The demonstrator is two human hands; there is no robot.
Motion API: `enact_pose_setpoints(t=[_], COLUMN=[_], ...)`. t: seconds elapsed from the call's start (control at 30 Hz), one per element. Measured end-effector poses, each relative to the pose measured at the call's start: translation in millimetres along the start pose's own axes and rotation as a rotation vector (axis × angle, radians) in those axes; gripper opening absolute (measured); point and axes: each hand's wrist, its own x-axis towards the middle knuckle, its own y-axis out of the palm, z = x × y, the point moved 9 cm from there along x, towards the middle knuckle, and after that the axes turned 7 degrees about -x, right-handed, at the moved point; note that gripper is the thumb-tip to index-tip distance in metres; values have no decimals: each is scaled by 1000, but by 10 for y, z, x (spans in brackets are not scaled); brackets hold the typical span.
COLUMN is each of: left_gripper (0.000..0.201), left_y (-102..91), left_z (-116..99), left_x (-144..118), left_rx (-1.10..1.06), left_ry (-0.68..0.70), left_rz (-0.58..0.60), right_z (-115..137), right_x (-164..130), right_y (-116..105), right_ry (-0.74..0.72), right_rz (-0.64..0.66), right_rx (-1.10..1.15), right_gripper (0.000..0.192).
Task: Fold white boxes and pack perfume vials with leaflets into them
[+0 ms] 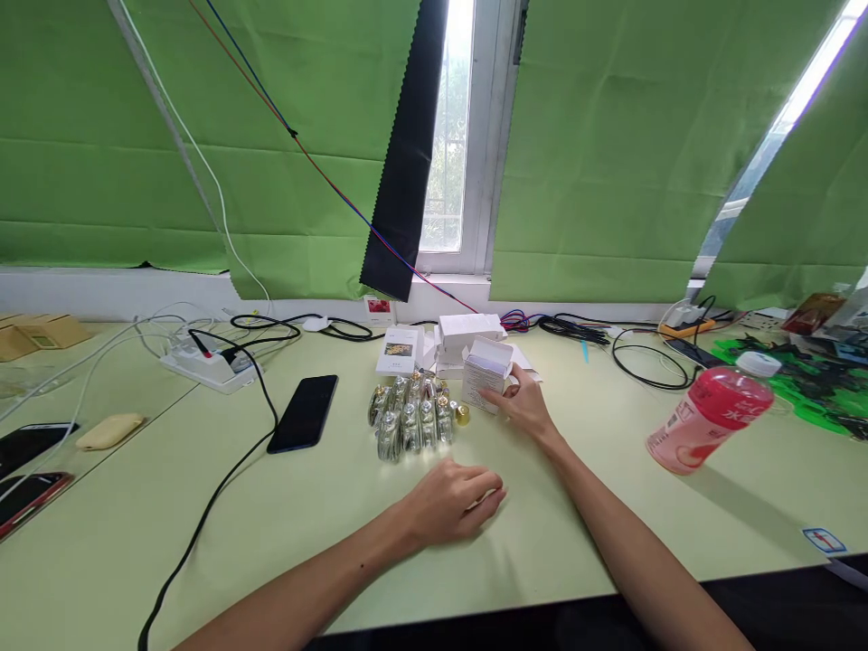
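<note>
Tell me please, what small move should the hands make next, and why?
Probably the left hand should reach forward to the cluster of small bottles and pick one. The right hand already grips the small white box with its flap open, and the left hand rests on the table, apparently holding nothing.

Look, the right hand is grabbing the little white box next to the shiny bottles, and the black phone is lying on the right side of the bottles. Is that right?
Not quite. The right hand does hold the little white box beside the shiny bottles, but the black phone lies to the left of the bottles, not the right. The head view shows it.
</note>
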Motion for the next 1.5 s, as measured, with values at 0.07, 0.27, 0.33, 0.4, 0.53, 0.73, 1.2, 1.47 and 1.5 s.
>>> enact_pose_setpoints(t=[0.07,0.27,0.33,0.4,0.53,0.73,1.2,1.47,1.5], left_gripper=[27,26,25,24,24,24,27,28,28], left_y=[-6,3,15,26,26,25,32,21,20], left_z=[-10,-5,2,7,15,6,10,-3,-4], left_x=[5,-7,-14,-18,-19,-12,-18,-5,-6], left_rx=[-3,-15,-18,-23,-30,-27,-17,-21,-24], left_ry=[0,0,-1,-3,-7,-3,4,7,9], left_rz=[7,8,9,11,2,17,19,21,18], right_z=[2,-12,-23,-45,-110,-165,-215,-197,-197], right_x=[4,37,61,89,134,155,144,128,126], right_y=[4,28,46,69,92,134,125,128,126], right_ry=[-29,-96,-119,-135,-143,-161,-110,-106,-103], right_rz=[-16,-62,-64,-56,-55,-54,-122,-122,-124], right_rx=[-55,-129,-140,-144,-149,-168,-159,-158,-160], right_gripper=[46,35,34,32,34,41,53,49,49])
